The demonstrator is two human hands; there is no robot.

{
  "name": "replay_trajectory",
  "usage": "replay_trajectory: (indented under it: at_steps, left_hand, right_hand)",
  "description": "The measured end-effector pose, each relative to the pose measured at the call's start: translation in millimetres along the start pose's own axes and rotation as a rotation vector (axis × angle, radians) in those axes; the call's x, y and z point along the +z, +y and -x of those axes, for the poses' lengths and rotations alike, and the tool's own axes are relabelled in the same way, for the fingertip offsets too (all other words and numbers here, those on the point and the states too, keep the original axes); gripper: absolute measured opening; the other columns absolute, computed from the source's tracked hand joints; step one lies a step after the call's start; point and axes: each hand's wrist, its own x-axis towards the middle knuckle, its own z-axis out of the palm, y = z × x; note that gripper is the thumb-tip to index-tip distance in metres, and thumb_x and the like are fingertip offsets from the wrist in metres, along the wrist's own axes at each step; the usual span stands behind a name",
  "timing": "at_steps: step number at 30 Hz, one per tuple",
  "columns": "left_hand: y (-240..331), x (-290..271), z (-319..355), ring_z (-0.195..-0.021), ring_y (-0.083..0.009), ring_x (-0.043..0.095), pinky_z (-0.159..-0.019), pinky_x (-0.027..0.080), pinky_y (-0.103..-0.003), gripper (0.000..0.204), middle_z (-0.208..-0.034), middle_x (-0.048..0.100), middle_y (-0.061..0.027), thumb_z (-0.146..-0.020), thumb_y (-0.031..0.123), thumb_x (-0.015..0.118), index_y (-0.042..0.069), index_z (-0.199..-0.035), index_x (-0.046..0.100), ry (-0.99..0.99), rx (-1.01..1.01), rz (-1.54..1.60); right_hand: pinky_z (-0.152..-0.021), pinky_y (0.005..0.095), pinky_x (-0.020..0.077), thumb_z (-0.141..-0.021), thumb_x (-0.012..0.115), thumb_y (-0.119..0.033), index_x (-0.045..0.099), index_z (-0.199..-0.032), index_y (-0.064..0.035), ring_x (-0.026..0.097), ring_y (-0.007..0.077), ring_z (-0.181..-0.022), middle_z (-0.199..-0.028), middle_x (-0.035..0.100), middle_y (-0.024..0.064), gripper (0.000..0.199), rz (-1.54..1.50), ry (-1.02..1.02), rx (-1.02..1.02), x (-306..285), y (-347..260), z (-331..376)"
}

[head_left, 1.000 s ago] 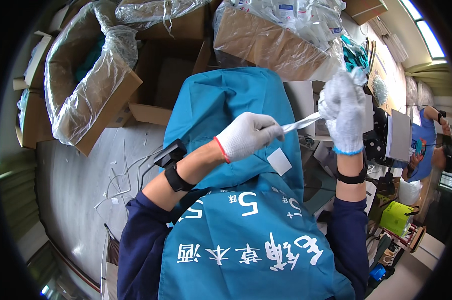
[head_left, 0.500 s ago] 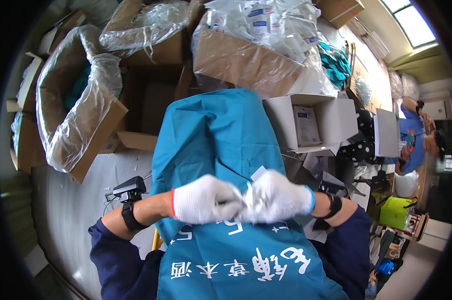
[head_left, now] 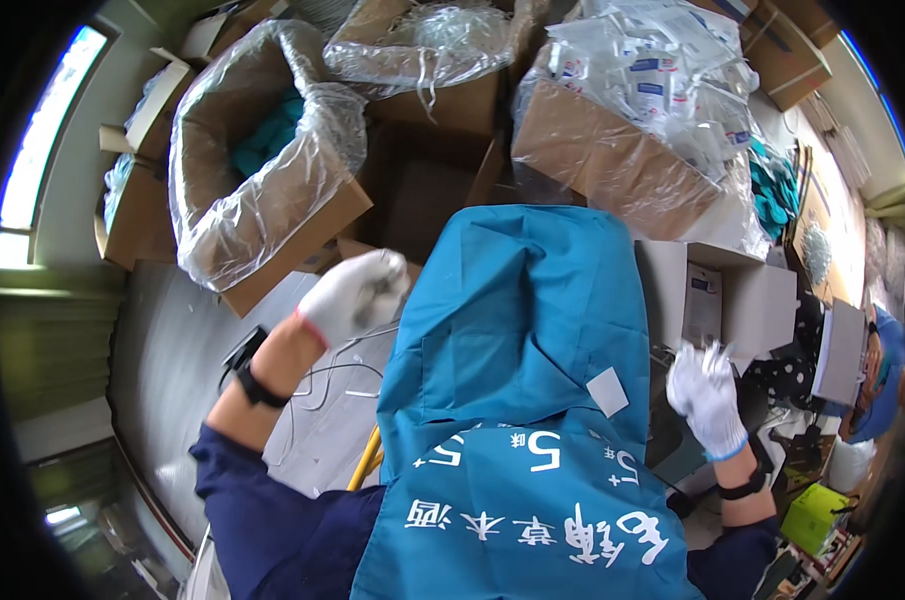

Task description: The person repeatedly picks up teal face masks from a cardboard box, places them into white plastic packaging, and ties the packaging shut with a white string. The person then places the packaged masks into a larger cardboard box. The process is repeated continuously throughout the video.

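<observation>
My left hand (head_left: 358,295), in a white knit glove with a red cuff, is raised beside the left edge of the teal apron (head_left: 533,360). Its fingers curl inward, and whatever they may hold is hidden. Off to the right, my right hand (head_left: 708,400), gloved in white with a blue cuff, is just in front of a white carton (head_left: 663,290). The right fingers point away from me, somewhat blurred and apart, with nothing visible in them. A small white paper square (head_left: 607,392) lies on the apron over my lap.
A plastic-lined carton (head_left: 303,250) with teal items stands at left, beside an open brown carton (head_left: 428,130). A brown box (head_left: 613,150) heaped with clear packets (head_left: 653,80) is ahead. A yellow-green bag (head_left: 813,515) and another person (head_left: 885,370) are at right.
My hands, together in front of the apron before, have parted: the left went out to the far left, the right toward the white carton. The whole view has shifted, showing more at left.
</observation>
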Motion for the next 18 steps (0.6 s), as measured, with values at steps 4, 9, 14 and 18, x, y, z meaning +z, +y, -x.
replay_trajectory:
  at_steps: [4,9,14,18]
  left_hand:
    - [0,-82,-111,-0.098,-0.0271,0.067,-0.079,0.058,-0.035,0.02,-0.104,0.065,-0.0119,-0.101,0.017,0.044,0.001,-0.104,0.055,-0.013,0.058,0.538]
    - [21,-71,-166,-0.133,-0.0503,0.044,-0.105,0.043,-0.061,0.081,-0.146,0.045,-0.0252,-0.094,0.058,0.059,0.0,-0.148,0.039,0.627,0.162,0.089]
    - [-29,64,-130,-0.118,-0.0268,0.063,-0.1,0.048,-0.036,0.049,-0.125,0.066,-0.0141,-0.092,0.032,0.071,0.002,-0.129,0.061,0.279,0.909,-1.12]
    - [-96,145,-107,-0.117,-0.04,0.058,-0.105,0.042,-0.047,0.038,-0.118,0.064,-0.0195,-0.086,0.025,0.073,0.005,-0.117,0.064,0.251,1.104,-1.434]
  right_hand:
    - [-0.055,0.0228,0.039,-0.105,0.054,-0.023,0.05,-0.088,-0.0098,0.048,0.0104,-0.065,-0.081,0.058,0.0057,0.022,-0.183,-0.036,-0.084,28,24,-61]
    - [-0.058,0.0237,0.0463,-0.104,0.056,-0.018,0.055,-0.098,-0.0073,0.056,0.0141,-0.075,-0.1,0.065,0.0177,0.012,-0.611,-0.024,0.143,68,37,-106]
    - [-0.076,0.03,0.0545,-0.103,0.058,-0.018,0.059,-0.093,-0.0056,0.061,0.0228,-0.088,-0.106,0.064,0.0197,0.017,-0.903,0.012,0.111,69,65,-147]
    - [-0.088,0.0327,0.0531,-0.104,0.057,-0.026,0.067,-0.094,-0.0102,0.065,0.0173,-0.093,-0.104,0.07,0.0089,0.021,-0.682,-0.052,0.07,97,65,-150]
